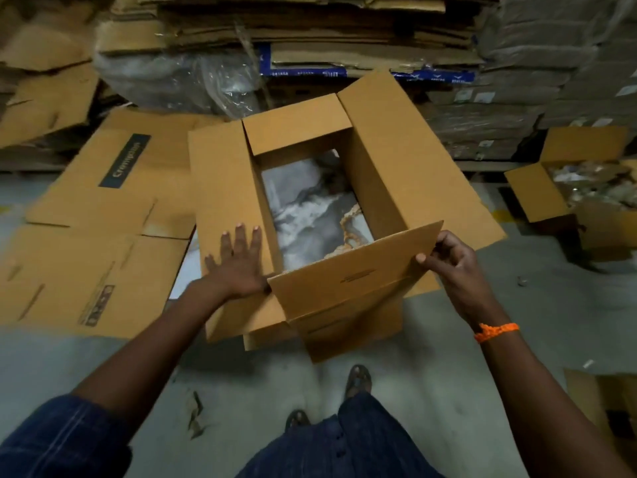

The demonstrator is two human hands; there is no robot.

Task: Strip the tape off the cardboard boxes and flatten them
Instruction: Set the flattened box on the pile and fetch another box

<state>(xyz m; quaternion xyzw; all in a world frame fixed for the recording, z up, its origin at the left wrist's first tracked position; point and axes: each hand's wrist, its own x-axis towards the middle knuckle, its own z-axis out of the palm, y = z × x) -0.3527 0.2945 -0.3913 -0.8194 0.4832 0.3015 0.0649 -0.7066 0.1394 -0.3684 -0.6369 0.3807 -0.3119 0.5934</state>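
The open box [331, 215] stands on the floor before the feet. The left hand [238, 263], grip released, presses its left flap flat; the right hand [448, 260] pinches the near flap's corner, likely to fold it outward.

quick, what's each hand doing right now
Left hand: open, palm flat on the box's left flap, gripping nothing.
Right hand: closed, pinching the near flap at its corner.

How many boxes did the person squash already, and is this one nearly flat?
Done: flattened boxes lie on the floor. In hand: the open box, flaps out and bottom open, still standing; left hand presses a flap, right hand grips another. Left: flattening it, plus the full box at right.
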